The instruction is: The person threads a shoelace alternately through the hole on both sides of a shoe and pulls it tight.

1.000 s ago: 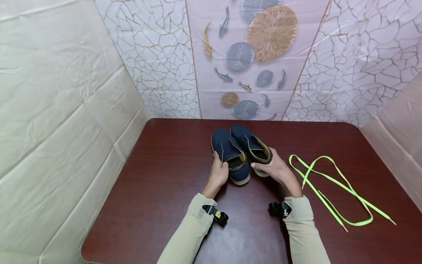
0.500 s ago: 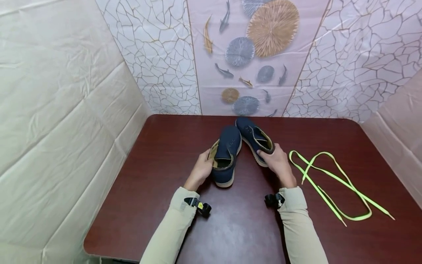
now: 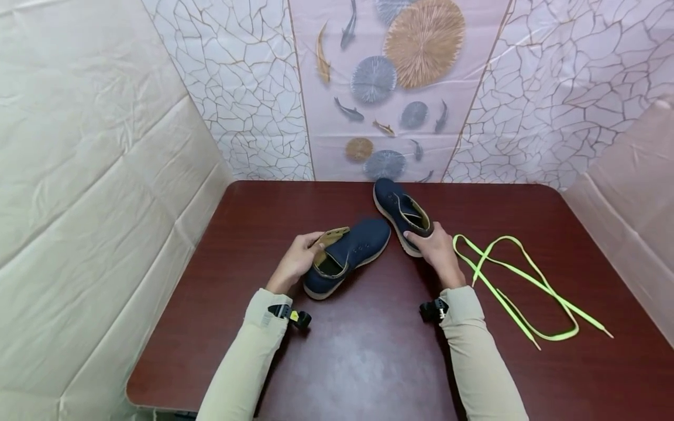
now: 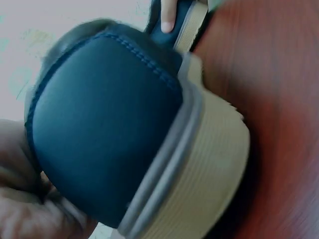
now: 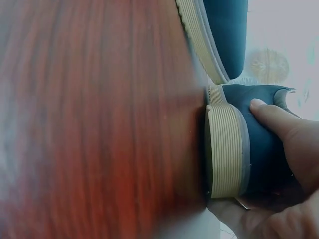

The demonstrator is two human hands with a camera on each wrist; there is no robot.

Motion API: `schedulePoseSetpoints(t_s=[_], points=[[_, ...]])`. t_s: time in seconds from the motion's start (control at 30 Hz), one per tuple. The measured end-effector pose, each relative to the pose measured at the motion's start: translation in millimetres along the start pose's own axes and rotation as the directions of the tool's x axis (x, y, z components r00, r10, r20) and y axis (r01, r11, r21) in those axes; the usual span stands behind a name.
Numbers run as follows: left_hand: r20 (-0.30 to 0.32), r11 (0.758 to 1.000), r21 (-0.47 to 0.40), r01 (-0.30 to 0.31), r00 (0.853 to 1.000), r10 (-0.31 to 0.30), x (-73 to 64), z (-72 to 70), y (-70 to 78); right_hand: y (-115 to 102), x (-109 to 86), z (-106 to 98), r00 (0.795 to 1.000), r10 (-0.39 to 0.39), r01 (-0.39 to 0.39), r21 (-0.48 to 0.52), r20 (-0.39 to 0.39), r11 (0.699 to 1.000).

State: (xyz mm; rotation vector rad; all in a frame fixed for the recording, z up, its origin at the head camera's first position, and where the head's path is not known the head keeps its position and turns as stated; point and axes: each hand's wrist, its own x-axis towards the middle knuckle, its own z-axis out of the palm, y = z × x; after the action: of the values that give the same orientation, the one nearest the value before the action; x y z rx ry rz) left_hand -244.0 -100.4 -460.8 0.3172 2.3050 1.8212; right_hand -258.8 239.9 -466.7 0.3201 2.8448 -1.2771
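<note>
Two navy blue shoes with tan ribbed soles and no laces are at the middle of the table. My left hand (image 3: pixel 298 261) pinches the opened side flap of the left shoe (image 3: pixel 363 240), thumb inside and fingers outside. That shoe is turned with its toe to the right, and its heel fills the left wrist view. My right hand (image 3: pixel 436 248) grips the heel end of the right shoe (image 3: pixel 395 204), whose toe points to the back wall. In the right wrist view the thumb (image 5: pixel 271 113) presses the side of that shoe, just above its sole.
A neon yellow-green shoelace (image 3: pixel 505 286) lies in loops on the dark red table (image 3: pixel 358 356), right of my right hand. Behind the table hangs a patterned wall cloth (image 3: pixel 389 140), and pale padded panels (image 3: pixel 105 193) stand at the sides.
The two shoes have moved apart. My left hand has drawn the left shoe leftward and swung its toe to the right. My right hand has pushed the right shoe slightly farther back.
</note>
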Motion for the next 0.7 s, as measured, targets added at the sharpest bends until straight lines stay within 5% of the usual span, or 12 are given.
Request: schedulePoseSetpoints(t_s=[0.23,0.43,0.6,0.7], points=[[0.151,0.997,0.066,0.026,0.988,-0.036,15.2,-32.9,-2.1,2,0.2,1,1.000,-0.023,0.023,0.000,-0.009,1.000],[0.294,0.986,0.161,0.049,0.951,-0.096,35.3,-50.3,-5.8,1,-0.5,4,1.000,-0.007,0.007,-0.007,0.013,1.000],[0.385,0.974,0.223,-0.027,0.921,-0.062,50.5,-53.2,-1.8,1,0.9,2,1.000,-0.009,0.010,-0.010,0.015,1.000],[0.396,0.962,0.257,-0.096,0.918,-0.014,49.3,-54.3,2.7,0,1.4,3,1.000,-0.007,0.007,-0.015,0.013,1.000]])
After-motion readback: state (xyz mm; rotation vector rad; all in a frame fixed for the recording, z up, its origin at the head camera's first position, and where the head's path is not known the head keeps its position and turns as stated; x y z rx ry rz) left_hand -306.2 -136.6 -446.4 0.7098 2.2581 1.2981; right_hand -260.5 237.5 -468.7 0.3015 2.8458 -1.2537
